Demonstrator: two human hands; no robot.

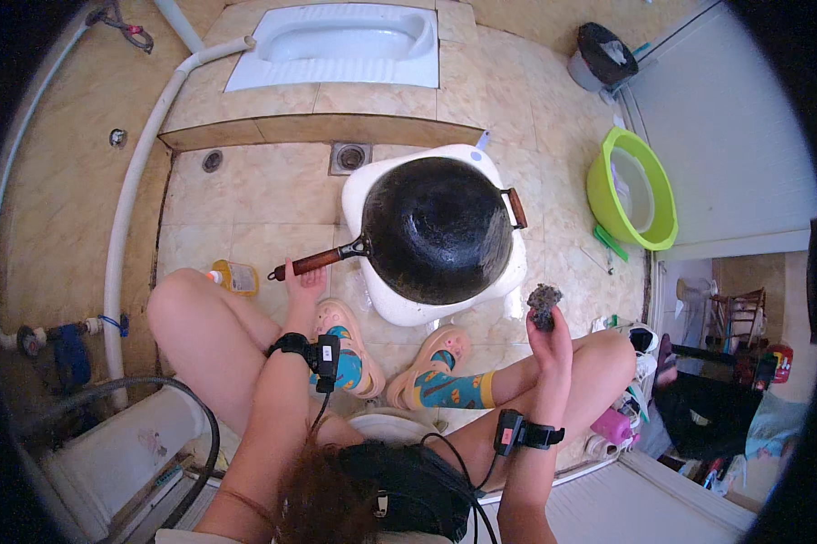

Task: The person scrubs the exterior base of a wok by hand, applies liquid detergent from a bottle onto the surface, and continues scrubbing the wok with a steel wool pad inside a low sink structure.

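Note:
A dark metal wok [438,231] lies on a white stool or stand [408,314] on the tiled floor, its long wooden handle [320,261] pointing left. My left hand [306,282] is at that handle, palm up with the fingers beneath or beside it; whether they grip it is hard to tell. In my right hand [550,340], raised to the right of the wok and apart from it, is a grey steel wool scourer [544,302]. The wok's short wooden side handle [517,208] faces right.
A yellow bottle [238,277] lies beside my left knee. A squat toilet [340,44] is behind a raised step, near floor drains [351,158]. At right are a green basin [663,197], a green brush [610,243] and a lined bin [589,68]. A white pipe [133,190] runs along the left.

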